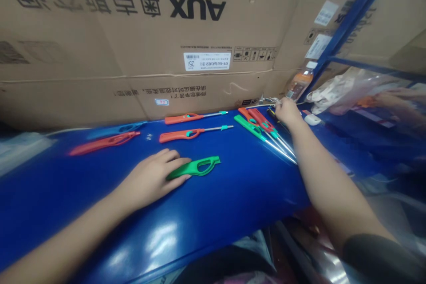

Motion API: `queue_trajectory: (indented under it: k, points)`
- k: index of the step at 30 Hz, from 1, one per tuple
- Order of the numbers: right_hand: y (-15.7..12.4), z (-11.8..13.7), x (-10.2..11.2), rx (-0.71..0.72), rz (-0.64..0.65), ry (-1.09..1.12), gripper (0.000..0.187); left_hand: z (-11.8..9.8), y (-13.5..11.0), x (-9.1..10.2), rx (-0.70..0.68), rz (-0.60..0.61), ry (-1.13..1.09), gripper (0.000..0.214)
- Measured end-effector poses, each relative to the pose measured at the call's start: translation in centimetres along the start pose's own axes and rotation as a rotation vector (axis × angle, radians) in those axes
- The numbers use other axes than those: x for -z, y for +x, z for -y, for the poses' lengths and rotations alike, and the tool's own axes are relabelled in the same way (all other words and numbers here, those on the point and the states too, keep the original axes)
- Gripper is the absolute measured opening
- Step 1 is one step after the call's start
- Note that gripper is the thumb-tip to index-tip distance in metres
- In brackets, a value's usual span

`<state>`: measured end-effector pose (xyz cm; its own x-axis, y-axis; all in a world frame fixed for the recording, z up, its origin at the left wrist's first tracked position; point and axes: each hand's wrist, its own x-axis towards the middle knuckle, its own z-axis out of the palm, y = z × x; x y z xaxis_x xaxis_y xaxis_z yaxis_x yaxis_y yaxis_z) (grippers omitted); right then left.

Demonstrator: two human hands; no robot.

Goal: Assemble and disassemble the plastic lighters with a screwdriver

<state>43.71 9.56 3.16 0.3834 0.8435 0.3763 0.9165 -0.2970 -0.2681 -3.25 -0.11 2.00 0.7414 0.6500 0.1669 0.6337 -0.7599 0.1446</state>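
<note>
My left hand (155,175) is wrapped round the rear part of a green gas lighter casing (203,167), just over the blue table. No metal tube shows on this casing. At the back right, my right hand (289,113) is closed by small silvery pieces (270,100); its fingertips are hidden, so what it pinches is unclear. Two orange lighters (178,136) with metal tubes lie beyond my left hand. A green lighter (249,127) and red and orange ones (262,120) lie fanned beside my right forearm. A red casing (104,144) and a blue casing (115,130) lie to the left.
A large cardboard wall (133,53) rises behind the blue tabletop (213,213). An orange drink bottle (301,82) stands at the back right, beside a blue metal frame (349,22). Tiny metal bits (149,137) lie near the red casing. Another person's hand (397,104) is blurred at far right.
</note>
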Motion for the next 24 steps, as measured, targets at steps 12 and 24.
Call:
queue_trajectory:
  k: [12, 24]
  points:
    - [0.5, -1.5, -0.2, -0.108, 0.109, -0.073, 0.040, 0.4, 0.0, 1.0, 0.003, 0.007, -0.121, 0.037]
    - [-8.6, 12.1, -0.4, 0.743, 0.243, 0.208, 0.040, 7.4, -3.6, 4.6, 0.435, 0.289, 0.015, 0.015]
